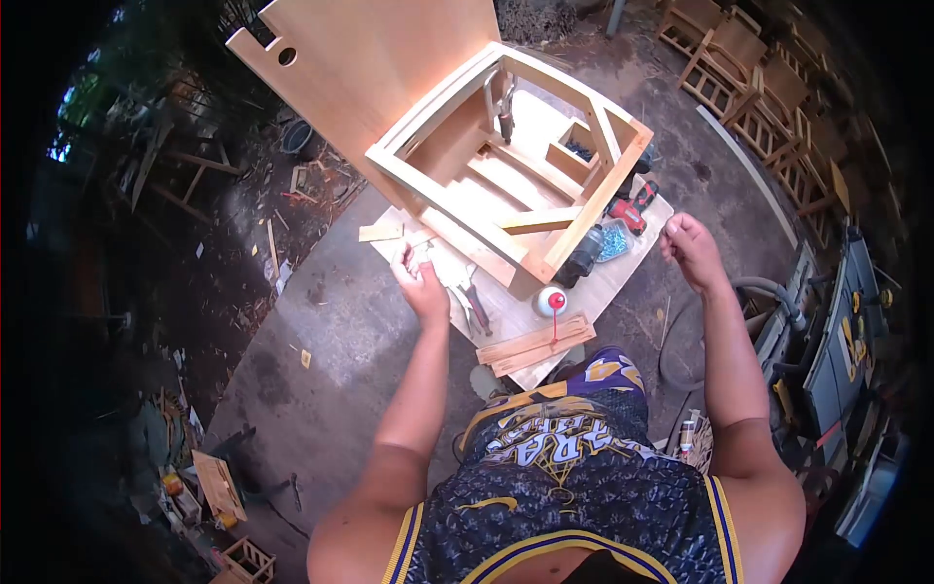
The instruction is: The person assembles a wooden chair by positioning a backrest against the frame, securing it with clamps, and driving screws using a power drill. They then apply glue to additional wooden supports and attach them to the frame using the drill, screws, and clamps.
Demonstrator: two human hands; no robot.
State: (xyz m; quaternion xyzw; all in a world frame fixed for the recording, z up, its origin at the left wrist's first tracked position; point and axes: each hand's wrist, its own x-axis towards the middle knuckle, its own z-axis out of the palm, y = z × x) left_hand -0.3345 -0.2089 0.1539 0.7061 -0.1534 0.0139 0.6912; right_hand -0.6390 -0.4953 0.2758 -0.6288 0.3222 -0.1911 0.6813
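A wooden frame [584,229] with a large flat panel [389,58] rising at its back left rests on a worktop board [632,255]. My left hand [420,280] is near the frame's left side, fingers partly curled; what it holds, if anything, is too small to make out. To the right of the frame, my right hand [689,243] is raised with its fingers pinched together, their contents hidden. Between the hands lie a red power drill [634,207], a tub of blue screws [613,240], a white glue bottle [551,301], pliers [477,306] and wood strips [535,344].
A clamp [505,117] hangs inside the frame's far corner. Wooden chairs [769,88] line the upper right. A machine [842,341] and a grey hose [681,350] are at the right. Wood scraps [219,487] lie at the lower left.
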